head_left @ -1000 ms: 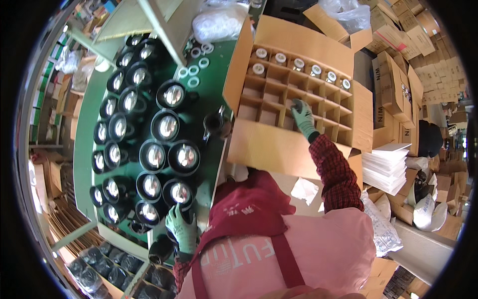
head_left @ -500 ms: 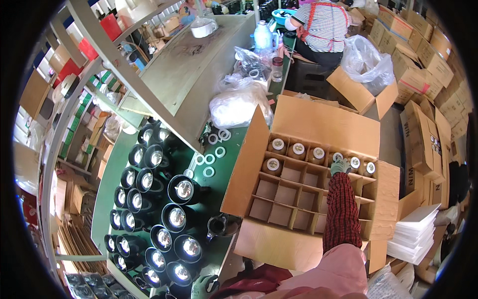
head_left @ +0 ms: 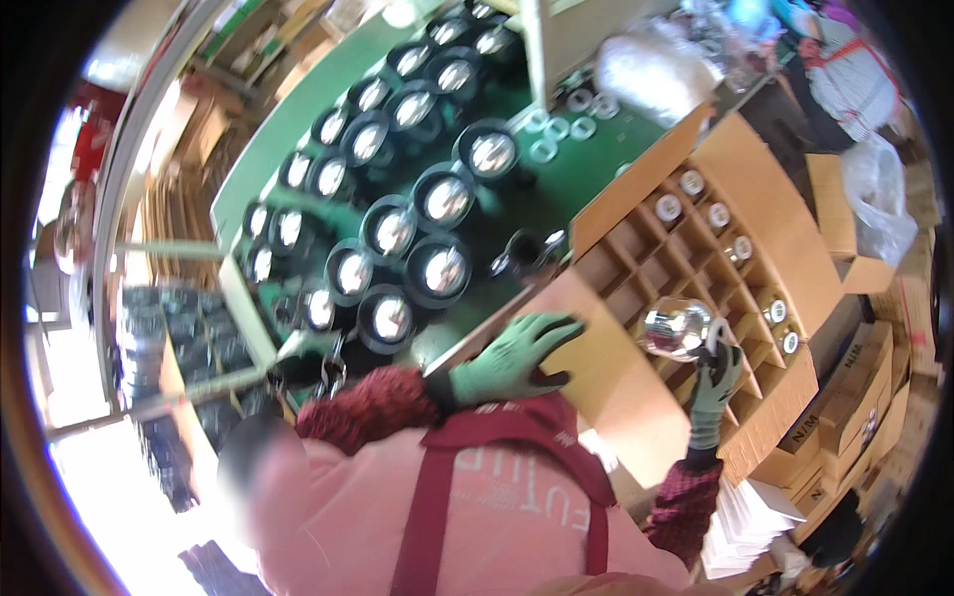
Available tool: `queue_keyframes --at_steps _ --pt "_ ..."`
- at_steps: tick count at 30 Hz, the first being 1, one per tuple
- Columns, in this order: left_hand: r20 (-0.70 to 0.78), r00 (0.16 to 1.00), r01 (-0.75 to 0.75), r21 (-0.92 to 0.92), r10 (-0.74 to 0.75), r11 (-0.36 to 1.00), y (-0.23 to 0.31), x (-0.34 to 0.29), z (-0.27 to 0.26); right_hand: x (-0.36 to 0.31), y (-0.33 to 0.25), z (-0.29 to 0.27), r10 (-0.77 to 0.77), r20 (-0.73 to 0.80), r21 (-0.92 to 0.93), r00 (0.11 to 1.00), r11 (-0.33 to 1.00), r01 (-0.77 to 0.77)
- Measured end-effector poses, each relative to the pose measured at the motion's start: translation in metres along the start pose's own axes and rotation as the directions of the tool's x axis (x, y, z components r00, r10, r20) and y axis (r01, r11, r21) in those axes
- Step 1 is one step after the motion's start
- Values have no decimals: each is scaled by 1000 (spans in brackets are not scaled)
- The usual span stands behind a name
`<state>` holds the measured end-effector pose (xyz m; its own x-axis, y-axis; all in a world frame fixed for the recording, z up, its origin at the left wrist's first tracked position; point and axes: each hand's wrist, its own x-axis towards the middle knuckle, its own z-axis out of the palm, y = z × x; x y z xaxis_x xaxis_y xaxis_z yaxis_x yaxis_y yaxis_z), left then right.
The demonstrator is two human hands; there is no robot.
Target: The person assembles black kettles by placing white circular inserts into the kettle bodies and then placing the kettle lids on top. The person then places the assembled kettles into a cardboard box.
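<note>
My right hand (head_left: 717, 372), in a grey-green glove, grips the white-ringed neck of a shiny silver glass flask liner (head_left: 678, 329) above the open cardboard carton (head_left: 636, 382). The liner lies tilted, its rounded body toward the left. Below, cardboard dividers (head_left: 686, 243) split the carton into cells; several liners with white rings (head_left: 737, 248) stand in the far row, one in the row before it. My left hand (head_left: 517, 356), in a green glove, is in front of my chest near the carton's near flap, fingers apart and holding nothing.
Several black round casings (head_left: 441, 197) with silvery insides stand on the green table (head_left: 586, 169), beside loose white rings (head_left: 556, 128) and a dark jug-like part (head_left: 525, 250). White sheets (head_left: 743, 531) are stacked right of me. A person in a striped top (head_left: 850, 84) is beyond the carton.
My right hand has lifted a liner from the carton's far row and drawn it nearer. My left hand has come up from the table's near edge. The view has swung left.
</note>
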<state>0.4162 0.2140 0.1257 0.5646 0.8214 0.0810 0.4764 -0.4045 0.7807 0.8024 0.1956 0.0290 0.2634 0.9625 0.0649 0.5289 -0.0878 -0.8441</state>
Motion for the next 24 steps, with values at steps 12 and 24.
queue_keyframes --at_steps 12,24 --pt "-207 974 3 -404 -94 915 -16 -54 -24 -92 -168 112 25 321 657 947 714 -241" --pt "-294 948 52 -223 -118 973 -88 25 -40 -147 -138 105 93 553 383 828 855 -351"
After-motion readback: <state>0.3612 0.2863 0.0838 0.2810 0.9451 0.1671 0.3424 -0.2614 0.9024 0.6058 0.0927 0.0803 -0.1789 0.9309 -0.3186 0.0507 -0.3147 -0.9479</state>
